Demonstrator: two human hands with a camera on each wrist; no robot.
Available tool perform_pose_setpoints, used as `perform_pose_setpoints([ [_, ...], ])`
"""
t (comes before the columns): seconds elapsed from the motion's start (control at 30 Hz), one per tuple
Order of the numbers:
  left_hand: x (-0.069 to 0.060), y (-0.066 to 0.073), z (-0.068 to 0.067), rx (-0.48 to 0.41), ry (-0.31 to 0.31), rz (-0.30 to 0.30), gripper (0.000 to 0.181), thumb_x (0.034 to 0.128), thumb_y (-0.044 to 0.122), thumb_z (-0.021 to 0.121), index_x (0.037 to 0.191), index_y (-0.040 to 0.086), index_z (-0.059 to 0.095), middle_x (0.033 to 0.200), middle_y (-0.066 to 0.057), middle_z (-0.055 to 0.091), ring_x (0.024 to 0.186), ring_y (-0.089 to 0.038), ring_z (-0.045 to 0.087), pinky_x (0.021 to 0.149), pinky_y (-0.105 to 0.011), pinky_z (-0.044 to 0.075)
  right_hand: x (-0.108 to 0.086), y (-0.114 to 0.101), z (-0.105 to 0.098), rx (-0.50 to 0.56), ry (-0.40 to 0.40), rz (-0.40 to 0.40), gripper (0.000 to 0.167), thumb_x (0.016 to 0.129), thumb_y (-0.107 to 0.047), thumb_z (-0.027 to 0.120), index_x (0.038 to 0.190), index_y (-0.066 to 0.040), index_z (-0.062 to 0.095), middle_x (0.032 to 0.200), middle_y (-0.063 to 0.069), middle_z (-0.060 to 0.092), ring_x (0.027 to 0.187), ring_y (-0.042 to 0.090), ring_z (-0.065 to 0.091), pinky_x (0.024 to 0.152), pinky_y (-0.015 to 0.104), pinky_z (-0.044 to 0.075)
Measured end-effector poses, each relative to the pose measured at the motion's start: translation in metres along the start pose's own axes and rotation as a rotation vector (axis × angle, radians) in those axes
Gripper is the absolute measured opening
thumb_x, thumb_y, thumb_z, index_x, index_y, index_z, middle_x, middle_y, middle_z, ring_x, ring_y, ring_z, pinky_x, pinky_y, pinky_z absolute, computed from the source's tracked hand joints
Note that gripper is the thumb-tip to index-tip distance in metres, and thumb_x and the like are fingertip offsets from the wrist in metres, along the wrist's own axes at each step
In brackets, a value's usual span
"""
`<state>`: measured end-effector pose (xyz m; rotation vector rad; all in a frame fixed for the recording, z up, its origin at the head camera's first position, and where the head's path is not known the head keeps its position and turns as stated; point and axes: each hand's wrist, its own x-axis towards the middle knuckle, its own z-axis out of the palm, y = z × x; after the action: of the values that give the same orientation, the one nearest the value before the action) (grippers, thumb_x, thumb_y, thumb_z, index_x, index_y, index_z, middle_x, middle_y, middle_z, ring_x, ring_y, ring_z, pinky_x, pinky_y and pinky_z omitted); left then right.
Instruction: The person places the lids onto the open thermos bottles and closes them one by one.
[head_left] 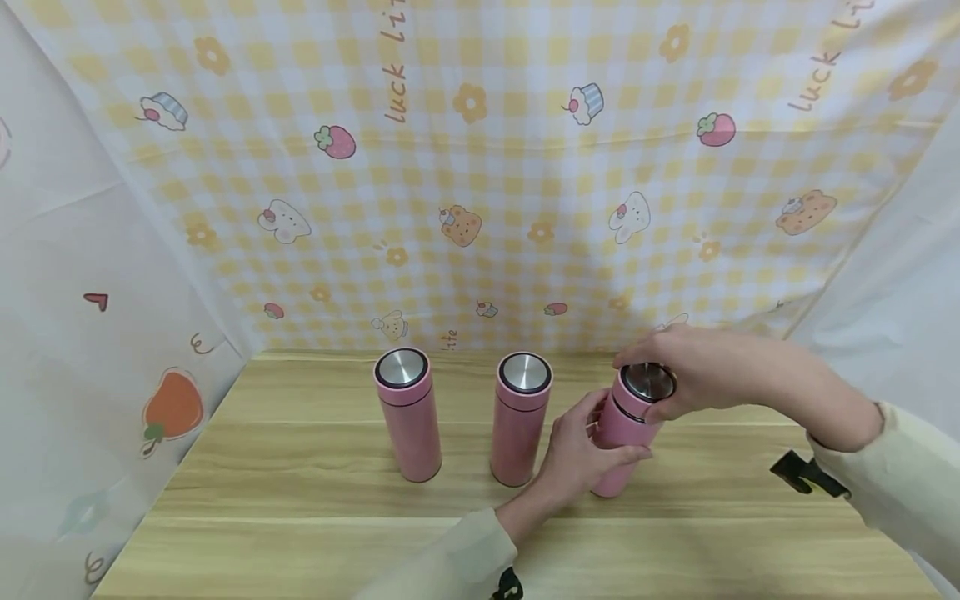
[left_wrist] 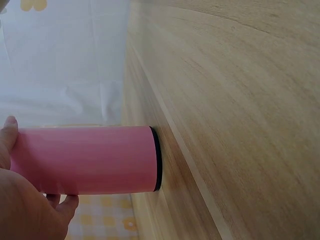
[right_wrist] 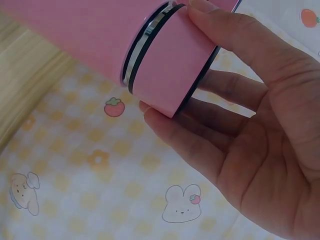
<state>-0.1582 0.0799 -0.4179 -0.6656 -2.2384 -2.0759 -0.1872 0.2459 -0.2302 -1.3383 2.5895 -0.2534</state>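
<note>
Three pink thermos bottles with steel-topped lids stand in a row on the wooden table. Around the body of the rightmost thermos [head_left: 619,432] curl the fingers and thumb of my left hand [head_left: 573,454]. In the left wrist view this thermos [left_wrist: 90,160] has its black-rimmed base on the tabletop. My right hand [head_left: 701,371] pinches its lid [right_wrist: 172,57] from above, fingers and thumb on opposite sides. Between lid and body a strip of shiny metal neck [right_wrist: 149,29] shows, so the lid sits a little apart from the body. The palm stays clear of the lid's top.
A middle thermos [head_left: 517,433] stands just left of my left hand, and another thermos [head_left: 411,425] farther left. Behind the wooden table [head_left: 300,475] hangs a yellow checked cloth [head_left: 517,175]. White cloth [head_left: 60,250] covers the left side.
</note>
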Motion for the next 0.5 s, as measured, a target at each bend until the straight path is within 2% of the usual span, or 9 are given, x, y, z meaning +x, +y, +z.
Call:
perform_pose_setpoints([
  [0.33, 0.0004, -0.0004, 0.0012, -0.012, 0.007, 0.002, 0.069, 0.0778, 0.022, 0.092, 0.137, 0.028, 0.058, 0.119, 0.016, 0.062, 0.109, -0.003, 0.06, 0.092, -0.025, 0.052, 0.0023, -0.0071, 0.0016, 0.012, 0.015, 0.047, 0.035, 0.075, -0.015, 0.09, 0.102, -0.011, 0.068, 0.078, -0.017, 0.06, 0.064, -0.002, 0.056, 0.054, 0.023, 0.051],
  [0.5, 0.0, -0.0007, 0.0011, -0.013, 0.007, 0.01, 0.068, 0.0782, 0.025, 0.092, 0.137, 0.03, 0.058, 0.119, 0.016, 0.062, 0.108, -0.003, 0.06, 0.092, -0.025, 0.052, 0.0036, -0.0087, 0.0026, -0.009, 0.024, 0.065, 0.029, 0.073, -0.013, 0.088, 0.091, -0.015, 0.066, 0.073, -0.017, 0.056, 0.058, -0.002, 0.052, 0.049, 0.022, 0.048],
])
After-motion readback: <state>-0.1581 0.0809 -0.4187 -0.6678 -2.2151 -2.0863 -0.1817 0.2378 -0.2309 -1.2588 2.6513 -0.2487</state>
